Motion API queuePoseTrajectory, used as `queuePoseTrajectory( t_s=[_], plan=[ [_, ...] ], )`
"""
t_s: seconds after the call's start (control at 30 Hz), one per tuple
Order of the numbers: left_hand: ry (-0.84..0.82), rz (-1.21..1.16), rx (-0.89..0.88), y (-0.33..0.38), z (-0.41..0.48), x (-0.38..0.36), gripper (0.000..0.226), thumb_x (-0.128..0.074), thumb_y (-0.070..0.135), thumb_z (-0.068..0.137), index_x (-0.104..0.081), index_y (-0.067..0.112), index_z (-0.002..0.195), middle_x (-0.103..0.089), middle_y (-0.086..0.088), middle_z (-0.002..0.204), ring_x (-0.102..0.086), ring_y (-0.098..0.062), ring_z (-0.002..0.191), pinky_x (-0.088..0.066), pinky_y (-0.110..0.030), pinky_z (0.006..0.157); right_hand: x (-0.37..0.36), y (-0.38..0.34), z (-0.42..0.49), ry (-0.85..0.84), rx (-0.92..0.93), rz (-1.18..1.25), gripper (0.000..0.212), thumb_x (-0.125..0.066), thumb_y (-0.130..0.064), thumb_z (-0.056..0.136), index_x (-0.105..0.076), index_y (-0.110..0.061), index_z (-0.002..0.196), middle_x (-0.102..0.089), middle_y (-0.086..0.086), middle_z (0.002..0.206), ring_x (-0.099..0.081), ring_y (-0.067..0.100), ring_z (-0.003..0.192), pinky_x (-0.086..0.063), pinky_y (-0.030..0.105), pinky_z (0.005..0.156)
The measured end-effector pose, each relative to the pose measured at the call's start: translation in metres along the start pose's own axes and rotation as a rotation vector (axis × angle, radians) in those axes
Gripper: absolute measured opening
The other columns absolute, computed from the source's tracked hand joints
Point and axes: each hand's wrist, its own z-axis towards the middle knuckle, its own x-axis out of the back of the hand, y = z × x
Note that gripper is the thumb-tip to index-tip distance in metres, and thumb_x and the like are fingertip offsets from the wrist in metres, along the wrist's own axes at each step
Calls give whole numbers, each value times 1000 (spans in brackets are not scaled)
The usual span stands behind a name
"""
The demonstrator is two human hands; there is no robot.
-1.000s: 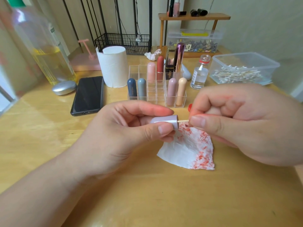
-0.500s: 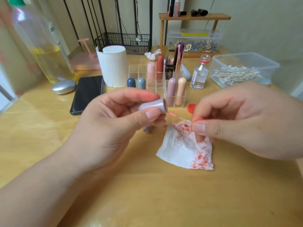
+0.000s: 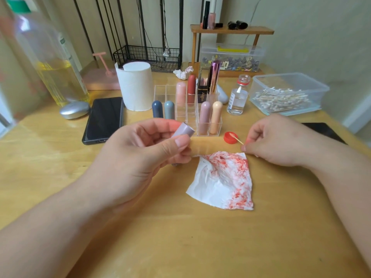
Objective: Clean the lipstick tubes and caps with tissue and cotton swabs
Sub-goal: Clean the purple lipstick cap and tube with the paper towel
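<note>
My left hand grips a lilac lipstick cap between thumb and fingers, its open end tilted up to the right. My right hand pinches a thin cotton swab whose tip reaches into a small red bottle cap lying on the table. A white tissue smeared with red lipstick lies flat between my hands. Behind them a clear acrylic organizer holds several lipstick tubes in pink, red, mauve and peach.
A tissue roll, a black phone, a silver pebble and a big yellow-liquid bottle stand left. A small clear glass bottle and a plastic box of cotton swabs stand right. A crumpled tissue lies behind the organizer.
The swab came out of the lilac cap and my right hand moved right, putting its tip into the red bottle cap. My left hand tilted the cap upward.
</note>
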Motion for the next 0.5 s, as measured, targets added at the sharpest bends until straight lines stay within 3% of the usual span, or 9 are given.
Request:
queuePoseTrajectory(
  t_s=[0.03, 0.17, 0.27, 0.4, 0.5],
  plan=[
    [-5, 29, 4, 0, 0, 0, 15, -74, 13, 77, -78, 12, 91, -71, -10, 85, -67, -42, 86, -57, -30, 75, 0, -1, 0, 0, -9, -7, 20, -80, -36, 79, -72, -22, 68, -69, -5, 64, -65, 16, 63, -51, 28, 58],
    [-43, 184, 21, 0, 0, 2, 17, -75, 20, 77, -78, 14, 93, -71, -12, 84, -63, -19, 75, -53, -24, 68, -2, -4, 1, 7, -35, -20, 21, -81, -36, 80, -71, -21, 67, -70, -3, 67, -64, 16, 65, -48, 27, 57],
    [-126, 369, 86, 2, -3, 2, 21, -76, 29, 77, -77, 17, 95, -73, -16, 90, -62, -17, 71, -52, -25, 68, 0, -6, -1, -5, -51, -24, 23, -82, -37, 78, -72, -20, 68, -71, -1, 67, -65, 18, 65, -52, 29, 60],
    [-240, 528, 229, -1, -7, 2, 23, -76, 40, 75, -74, 30, 96, -77, -7, 86, -69, -19, 72, -55, -39, 83, 4, -8, -5, 21, -35, -6, 23, -82, -40, 77, -71, -21, 70, -70, -5, 59, -65, 17, 63, -55, 32, 62],
    [-255, 518, 259, -9, -10, -6, 18, -77, 37, 80, -74, 26, 95, -78, -3, 85, -74, -16, 80, -51, -36, 95, 3, -10, -7, 50, -15, 15, 22, -81, -41, 77, -71, -23, 71, -70, -5, 62, -65, 16, 64, -56, 35, 63]
  ],
)
